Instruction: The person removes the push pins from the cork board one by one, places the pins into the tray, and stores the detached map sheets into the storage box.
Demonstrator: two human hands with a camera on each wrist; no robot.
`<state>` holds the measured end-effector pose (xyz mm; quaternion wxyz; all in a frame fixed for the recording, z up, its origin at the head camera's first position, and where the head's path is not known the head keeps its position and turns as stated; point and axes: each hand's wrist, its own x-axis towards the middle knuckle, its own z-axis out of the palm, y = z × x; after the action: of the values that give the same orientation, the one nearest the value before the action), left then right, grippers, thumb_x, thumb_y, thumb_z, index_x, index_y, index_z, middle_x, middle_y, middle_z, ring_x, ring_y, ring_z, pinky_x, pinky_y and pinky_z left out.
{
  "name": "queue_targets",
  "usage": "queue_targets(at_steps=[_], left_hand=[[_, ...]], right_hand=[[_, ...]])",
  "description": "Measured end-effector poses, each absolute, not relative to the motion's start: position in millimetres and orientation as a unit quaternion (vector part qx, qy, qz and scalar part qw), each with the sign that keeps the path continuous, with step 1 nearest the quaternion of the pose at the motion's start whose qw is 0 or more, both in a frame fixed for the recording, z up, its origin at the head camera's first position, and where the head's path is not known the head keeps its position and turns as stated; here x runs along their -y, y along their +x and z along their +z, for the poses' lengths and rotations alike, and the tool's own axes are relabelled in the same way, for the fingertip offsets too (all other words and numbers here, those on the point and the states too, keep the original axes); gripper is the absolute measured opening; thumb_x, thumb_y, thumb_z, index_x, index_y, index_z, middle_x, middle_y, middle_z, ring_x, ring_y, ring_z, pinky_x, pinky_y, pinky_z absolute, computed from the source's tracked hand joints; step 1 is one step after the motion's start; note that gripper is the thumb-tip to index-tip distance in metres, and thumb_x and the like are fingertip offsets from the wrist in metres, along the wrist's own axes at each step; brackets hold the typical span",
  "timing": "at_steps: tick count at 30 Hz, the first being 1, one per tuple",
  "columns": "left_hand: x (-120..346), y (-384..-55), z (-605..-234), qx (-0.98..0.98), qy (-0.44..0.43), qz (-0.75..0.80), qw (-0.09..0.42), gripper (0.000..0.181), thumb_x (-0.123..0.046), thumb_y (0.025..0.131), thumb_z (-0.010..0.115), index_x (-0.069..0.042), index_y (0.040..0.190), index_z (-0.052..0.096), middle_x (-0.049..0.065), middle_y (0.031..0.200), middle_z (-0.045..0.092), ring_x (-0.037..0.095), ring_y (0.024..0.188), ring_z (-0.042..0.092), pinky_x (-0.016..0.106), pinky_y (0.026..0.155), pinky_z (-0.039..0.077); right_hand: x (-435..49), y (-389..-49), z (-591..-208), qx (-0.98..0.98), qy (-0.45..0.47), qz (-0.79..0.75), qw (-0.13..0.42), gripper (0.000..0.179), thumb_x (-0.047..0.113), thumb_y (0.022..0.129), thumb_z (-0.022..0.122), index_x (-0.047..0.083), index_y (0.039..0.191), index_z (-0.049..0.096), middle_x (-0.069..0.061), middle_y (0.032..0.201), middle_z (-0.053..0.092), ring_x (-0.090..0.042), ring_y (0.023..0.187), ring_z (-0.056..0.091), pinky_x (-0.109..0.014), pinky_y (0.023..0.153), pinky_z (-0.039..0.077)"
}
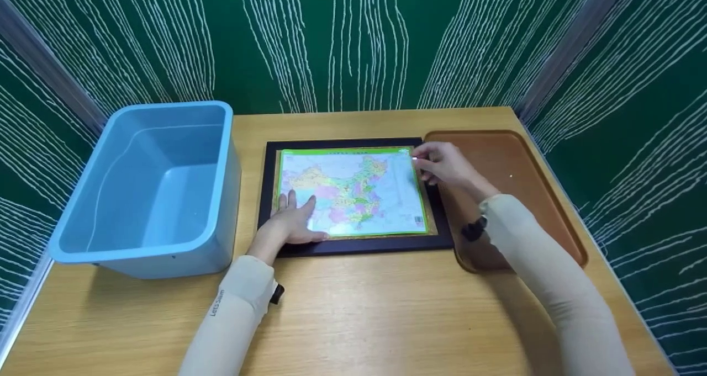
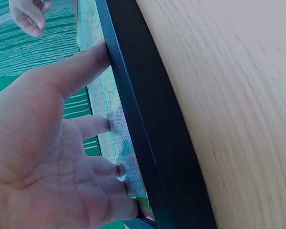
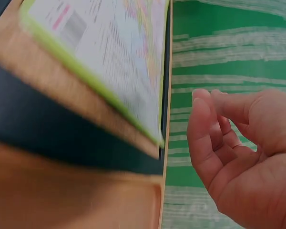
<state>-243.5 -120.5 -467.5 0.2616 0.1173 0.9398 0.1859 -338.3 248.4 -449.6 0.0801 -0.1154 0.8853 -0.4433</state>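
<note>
A laminated map (image 1: 353,194) with a bright green border lies on a cork board in a black frame (image 1: 359,247). Spread over the map's lower left corner is my left hand (image 1: 293,222), its fingertips on the sheet and its thumb at the frame's near edge in the left wrist view. My right hand (image 1: 444,163) hovers by the map's upper right corner, thumb and forefinger pinched together. A tiny white piece (image 1: 414,158) shows at those fingertips in the head view; its kind I cannot tell. From the right wrist, the pinching fingers (image 3: 200,114) appear beside the map's corner.
On the left stands a deep light-blue plastic bin (image 1: 138,254). A brown tray (image 1: 530,210) lies to the right, against the frame's side, with a small white speck (image 1: 511,175) on it. Green walls with white streaks border the wooden table (image 1: 353,310) at the back and sides.
</note>
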Motion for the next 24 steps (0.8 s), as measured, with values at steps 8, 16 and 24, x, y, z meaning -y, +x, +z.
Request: queue_targets(at_steps=[8, 16, 24], left_hand=[[120, -241, -466, -0.941, 0.12, 0.186, 0.257, 0.099, -0.055, 0.093, 0.067, -0.014, 0.164, 0.012, 0.033, 0.162, -0.015, 0.049, 0.149, -0.015, 0.062, 0.119, 0.002], [120, -242, -466, -0.942, 0.122, 0.181, 0.255, 0.1, -0.057, 0.093, 0.066, -0.013, 0.164, 0.012, 0.034, 0.161, -0.014, 0.05, 0.148, -0.015, 0.063, 0.119, 0.002], [119, -242, -465, -0.938, 0.118, 0.186, 0.267, 0.1, -0.056, 0.093, 0.066, -0.015, 0.164, 0.01, 0.032, 0.162, -0.016, 0.048, 0.149, -0.016, 0.062, 0.12, 0.002]], right_hand=[[-308, -325, -452, -0.893, -0.034, -0.443, 0.068, 0.027, 0.014, 0.103, 0.062, 0.004, 0.128, 0.063, -0.015, 0.116, 0.063, -0.025, 0.08, 0.067, -0.035, 0.067, 0.059], [-350, -317, -456, -0.888, -0.005, -0.454, 0.071, 0.03, 0.011, 0.103, 0.06, -0.002, 0.131, 0.058, -0.022, 0.117, 0.061, -0.025, 0.08, 0.067, -0.031, 0.066, 0.058], [-370, -311, -471, -0.881, 0.045, -0.46, 0.103, 0.034, 0.017, 0.103, 0.062, -0.002, 0.131, 0.057, -0.02, 0.113, 0.062, -0.022, 0.08, 0.067, -0.032, 0.068, 0.06]])
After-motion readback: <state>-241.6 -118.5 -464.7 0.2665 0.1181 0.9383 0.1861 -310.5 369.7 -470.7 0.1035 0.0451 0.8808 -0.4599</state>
